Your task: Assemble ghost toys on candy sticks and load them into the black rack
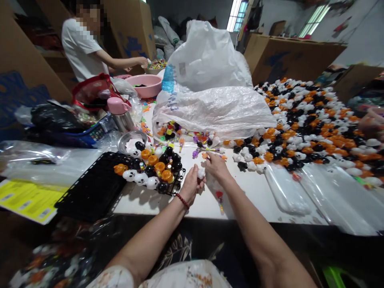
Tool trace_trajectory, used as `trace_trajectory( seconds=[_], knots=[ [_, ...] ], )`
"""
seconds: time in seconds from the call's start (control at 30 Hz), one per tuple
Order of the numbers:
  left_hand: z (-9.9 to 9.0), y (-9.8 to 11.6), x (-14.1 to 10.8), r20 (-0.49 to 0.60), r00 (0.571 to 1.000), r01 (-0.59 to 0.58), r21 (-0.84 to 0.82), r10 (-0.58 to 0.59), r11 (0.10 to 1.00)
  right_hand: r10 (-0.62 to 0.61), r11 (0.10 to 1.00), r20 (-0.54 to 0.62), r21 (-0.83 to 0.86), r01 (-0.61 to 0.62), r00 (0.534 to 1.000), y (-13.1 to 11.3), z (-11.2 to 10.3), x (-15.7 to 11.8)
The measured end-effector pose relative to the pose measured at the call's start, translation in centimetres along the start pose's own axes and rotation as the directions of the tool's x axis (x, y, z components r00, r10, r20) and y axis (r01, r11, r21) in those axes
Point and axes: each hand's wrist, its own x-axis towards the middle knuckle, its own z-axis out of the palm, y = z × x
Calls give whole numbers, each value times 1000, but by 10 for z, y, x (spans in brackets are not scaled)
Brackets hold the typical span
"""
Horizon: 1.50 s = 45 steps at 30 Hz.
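Closest to my camera is a patterned shirt [186, 276], below the left hand [192, 185] and right hand [216, 165]. I see the left curled around a small white piece [201, 173], its face visible between thumb and fingers. The right dips fingers-down beside an orange-ended stick [205, 155], just beyond the left; I can't tell whether it pinches it. The white piece looks like thin, glossy plastic: I'd expect it light, fairly stiff, inclined to slip or roll, dented by hard squeezing. I'd cup its sides with 2 or 3 fingertips; the stick I'd take mid-shaft, sparing its ends.
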Motion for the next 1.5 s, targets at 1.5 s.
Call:
trace_trajectory(
  seconds=[1.5],
  knots=[
    [6,4,-7,-99,991,-66,190,86,980,138,416,248,864,-283,959,11,-17,-88]
  ],
)
